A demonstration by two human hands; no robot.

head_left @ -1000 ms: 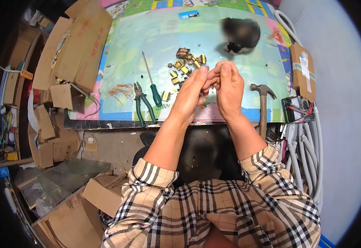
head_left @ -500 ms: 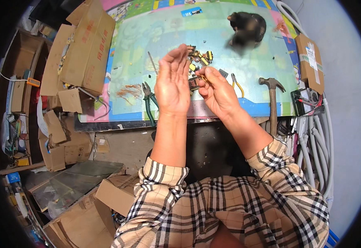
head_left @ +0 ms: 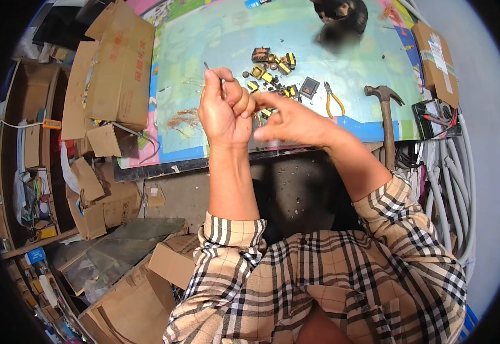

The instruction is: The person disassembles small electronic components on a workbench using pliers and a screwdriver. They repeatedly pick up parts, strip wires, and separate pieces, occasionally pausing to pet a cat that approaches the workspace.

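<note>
My left hand [head_left: 226, 112] is raised above the table's near edge, palm up, its fingers curled closed. What they hold is hidden; thin pale strands show just left of the fist. My right hand [head_left: 298, 121] reaches in from the right, its fingertips at the left fist's fingers and its thumb spread apart below. A small brassy strip [head_left: 258, 118] shows between the two hands. Just beyond them lie several black and yellow coil parts [head_left: 273, 71], a dark square piece [head_left: 309, 87] and yellow-handled cutters [head_left: 334, 102].
A claw hammer [head_left: 384, 109] hangs over the table's edge at right, beside a meter with red leads [head_left: 433, 119]. A dark cat [head_left: 344, 17] sits at the far side. Copper strands [head_left: 184, 118] lie at left, near a large carton [head_left: 121, 63]. Grey pipes [head_left: 453, 183] stand at right.
My left hand has gone from open and flat to curled closed. My right hand has turned palm down and spread its thumb from its pinch. The view has shifted, and the cat's head has moved.
</note>
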